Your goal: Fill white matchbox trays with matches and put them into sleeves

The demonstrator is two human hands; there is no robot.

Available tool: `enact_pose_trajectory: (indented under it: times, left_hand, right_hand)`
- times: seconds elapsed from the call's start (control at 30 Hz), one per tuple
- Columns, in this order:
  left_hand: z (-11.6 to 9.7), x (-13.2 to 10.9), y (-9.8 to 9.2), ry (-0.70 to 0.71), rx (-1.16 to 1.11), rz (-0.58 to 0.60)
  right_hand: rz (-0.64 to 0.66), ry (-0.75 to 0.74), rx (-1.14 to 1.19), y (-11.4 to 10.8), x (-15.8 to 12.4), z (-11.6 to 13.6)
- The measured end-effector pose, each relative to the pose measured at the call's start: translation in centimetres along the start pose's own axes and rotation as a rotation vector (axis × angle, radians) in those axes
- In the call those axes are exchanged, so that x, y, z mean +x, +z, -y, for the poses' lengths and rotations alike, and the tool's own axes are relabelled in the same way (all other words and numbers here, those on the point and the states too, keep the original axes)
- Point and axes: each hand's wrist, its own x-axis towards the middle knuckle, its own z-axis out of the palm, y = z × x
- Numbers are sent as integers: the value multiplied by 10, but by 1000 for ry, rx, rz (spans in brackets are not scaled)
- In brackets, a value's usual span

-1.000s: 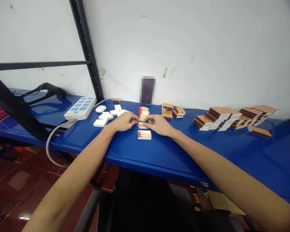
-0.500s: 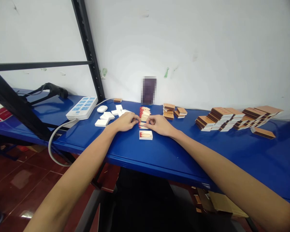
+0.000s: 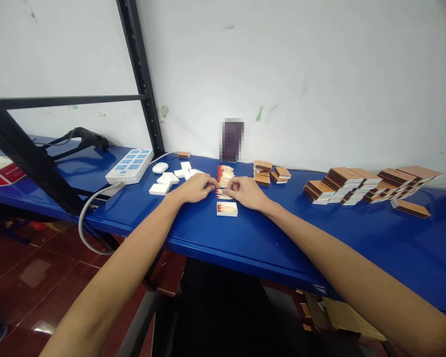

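Note:
A pile of red-tipped matches lies on the blue table between my two hands. My left hand rests at the red-headed side, its fingers curled and their tips against the pile; what they pinch, if anything, is too small to tell. From the other side, my right hand pinches at the plain ends of the nearest matches, thumb and forefinger bent together. Just in front of the hands sits a white matchbox tray with several matches lying in it, heads to the left.
White matchbox trays lie scattered left of my left hand, near a white mouse and a power strip. Brown matchboxes stand behind my right hand, with larger stacks farther right. A black rack post rises at left.
The whole view has shifted slightly, so things appear a little farther right. Both hands stay at the match pile with almost the same finger positions.

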Motion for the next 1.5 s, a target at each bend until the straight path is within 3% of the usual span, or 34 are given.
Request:
enact_pose_trajectory:
  times: [0.77,1.1,1.5]
  left_hand:
    - [-3,0,-1,4,-4,-5]
    - [-3,0,-1,16,8,-13]
    - [-4,0,-2,-8,-14,-3]
  right_hand:
    - [-19,13,-11,1,3,-2]
    - [-6,127,48,-3,3,4]
    - [-24,96,41,-1,5,-2]
